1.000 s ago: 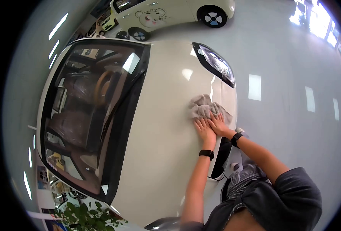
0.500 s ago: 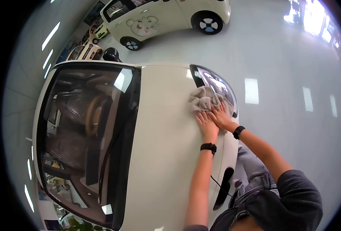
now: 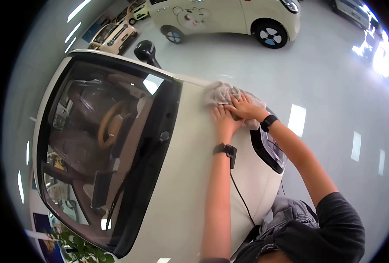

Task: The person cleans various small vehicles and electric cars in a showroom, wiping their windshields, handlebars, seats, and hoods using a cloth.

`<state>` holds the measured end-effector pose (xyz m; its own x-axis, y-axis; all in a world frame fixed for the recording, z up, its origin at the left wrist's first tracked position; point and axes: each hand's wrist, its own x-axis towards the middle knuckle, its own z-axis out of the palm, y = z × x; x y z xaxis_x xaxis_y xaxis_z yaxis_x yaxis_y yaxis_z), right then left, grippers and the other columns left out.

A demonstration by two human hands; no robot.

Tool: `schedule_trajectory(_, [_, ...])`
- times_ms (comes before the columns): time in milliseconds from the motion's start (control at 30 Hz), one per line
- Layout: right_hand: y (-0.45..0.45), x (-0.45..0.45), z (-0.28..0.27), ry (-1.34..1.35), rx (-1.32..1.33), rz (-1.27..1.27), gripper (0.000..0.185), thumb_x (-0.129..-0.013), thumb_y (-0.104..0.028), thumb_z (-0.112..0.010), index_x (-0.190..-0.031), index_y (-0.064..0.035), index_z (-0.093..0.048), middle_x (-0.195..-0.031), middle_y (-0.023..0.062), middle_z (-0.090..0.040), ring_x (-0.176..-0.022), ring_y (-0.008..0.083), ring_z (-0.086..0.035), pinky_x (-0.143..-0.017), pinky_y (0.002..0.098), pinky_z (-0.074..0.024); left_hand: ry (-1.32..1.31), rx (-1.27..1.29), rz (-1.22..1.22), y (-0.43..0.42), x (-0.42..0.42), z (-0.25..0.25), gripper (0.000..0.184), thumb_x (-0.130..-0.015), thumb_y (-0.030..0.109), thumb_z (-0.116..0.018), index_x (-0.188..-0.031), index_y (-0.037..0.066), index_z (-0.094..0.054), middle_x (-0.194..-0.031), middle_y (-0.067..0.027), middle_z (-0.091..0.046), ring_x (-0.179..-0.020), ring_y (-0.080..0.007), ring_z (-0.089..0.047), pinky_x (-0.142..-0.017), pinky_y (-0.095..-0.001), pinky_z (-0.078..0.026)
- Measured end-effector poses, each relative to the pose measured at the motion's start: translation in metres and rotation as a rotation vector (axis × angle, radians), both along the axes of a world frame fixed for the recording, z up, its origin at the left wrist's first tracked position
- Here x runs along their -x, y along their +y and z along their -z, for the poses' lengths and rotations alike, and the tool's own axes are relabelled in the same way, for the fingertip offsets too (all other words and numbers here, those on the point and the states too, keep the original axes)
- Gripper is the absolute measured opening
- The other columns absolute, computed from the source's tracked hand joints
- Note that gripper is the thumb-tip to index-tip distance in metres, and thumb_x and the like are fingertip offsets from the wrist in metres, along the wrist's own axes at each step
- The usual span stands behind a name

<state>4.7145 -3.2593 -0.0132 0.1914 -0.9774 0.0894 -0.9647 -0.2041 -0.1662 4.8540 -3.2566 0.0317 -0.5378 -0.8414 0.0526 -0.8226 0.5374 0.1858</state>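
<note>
A crumpled grey-beige cloth (image 3: 221, 94) lies on the cream car's hood (image 3: 194, 144), near its far front corner, partly over the headlight (image 3: 269, 151). My right hand (image 3: 246, 108) presses on the bunched cloth, its fingers curved over the folds. Just left of it, my left hand (image 3: 225, 122) has its fingers stretched out flat, their tips at the cloth's near edge. The two hands touch or nearly touch, with part of the cloth hidden beneath them. Each wrist wears a black band.
To the left are the windshield (image 3: 102, 131), a wiper (image 3: 120, 193) and a black side mirror (image 3: 146, 51). A second cream car (image 3: 229, 19) with a cartoon face stands beyond. A black cable (image 3: 242, 197) runs from the left wrist. Green leaves (image 3: 78, 243) show at bottom left.
Both hands and the cloth have moved away from me across the hood, toward its far edge, uncovering much of the headlight. The view has also turned and shifted.
</note>
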Motion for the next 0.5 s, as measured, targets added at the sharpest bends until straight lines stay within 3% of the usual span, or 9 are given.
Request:
schedule_trajectory(33, [-0.029, 0.008, 0.045, -0.031, 0.083, 0.019, 0.038, -0.092, -0.035, -0.032, -0.125, -0.0182, -0.039, -0.140, 0.0268, -0.020, -0.126, 0.0482, -0.023, -0.106, 0.0532, -0.0152, 0.016, -0.015, -0.019, -0.007, 0.004, -0.004, 0.085, -0.062, 0.058, -0.065, -0.127, 0.009, -0.042, -0.136, -0.0201, -0.030, -0.130, -0.0380, -0.019, -0.107, -0.0480, -0.008])
schedule_trajectory(133, [-0.059, 0.013, 0.050, -0.108, 0.075, 0.033, 0.035, -0.092, -0.037, -0.031, -0.123, -0.0241, -0.042, -0.141, 0.0235, -0.019, -0.126, 0.0490, -0.023, -0.106, 0.0524, -0.0160, 0.036, 0.024, -0.059, -0.022, 0.010, -0.007, 0.085, -0.063, 0.059, -0.064, -0.126, 0.006, -0.041, -0.135, -0.0216, -0.032, -0.130, -0.0384, -0.020, -0.107, -0.0482, -0.008])
schedule_trajectory(200, [-0.047, 0.010, 0.003, -0.144, -0.050, 0.016, 0.034, -0.092, -0.037, -0.031, -0.123, -0.0271, -0.042, -0.142, 0.0218, -0.019, -0.125, 0.0493, -0.024, -0.106, 0.0522, -0.0164, 0.035, 0.071, -0.072, -0.029, 0.013, -0.007, 0.085, -0.064, 0.059, -0.063, -0.126, 0.005, -0.042, -0.134, -0.0226, -0.034, -0.129, -0.0384, -0.021, -0.107, -0.0484, -0.009])
schedule_trajectory(333, [-0.054, 0.013, -0.025, -0.217, -0.219, 0.012, 0.060, -0.090, -0.051, -0.026, -0.137, -0.0130, -0.027, -0.144, 0.0210, -0.013, -0.132, 0.0423, -0.012, -0.108, 0.0463, -0.0119, 0.058, 0.176, -0.076, -0.036, 0.018, 0.000, 0.083, -0.065, 0.058, -0.063, -0.123, 0.003, -0.043, -0.129, -0.0239, -0.039, -0.127, -0.0372, -0.025, -0.106, -0.0484, -0.012])
schedule_trajectory(400, [-0.045, 0.013, -0.037, -0.098, -0.179, -0.095, 0.061, -0.090, -0.053, -0.027, -0.137, -0.0136, -0.026, -0.144, 0.0201, -0.016, -0.131, 0.0435, -0.013, -0.108, 0.0477, -0.0113, 0.081, 0.218, -0.070, -0.037, 0.017, 0.002, 0.081, -0.065, 0.057, -0.064, -0.122, 0.002, -0.044, -0.127, -0.0230, -0.041, -0.125, -0.0362, -0.028, -0.105, -0.0485, -0.015])
schedule_trajectory(500, [-0.039, 0.009, -0.038, -0.153, -0.151, -0.064, 0.071, -0.087, -0.058, -0.027, -0.139, -0.0110, -0.020, -0.143, 0.0230, -0.015, -0.131, 0.0440, -0.013, -0.107, 0.0488, -0.0097, 0.134, 0.246, -0.060, -0.037, 0.015, 0.004, 0.078, -0.064, 0.055, -0.066, -0.119, 0.003, -0.046, -0.123, -0.0197, -0.044, -0.121, -0.0343, -0.033, -0.103, -0.0486, -0.018])
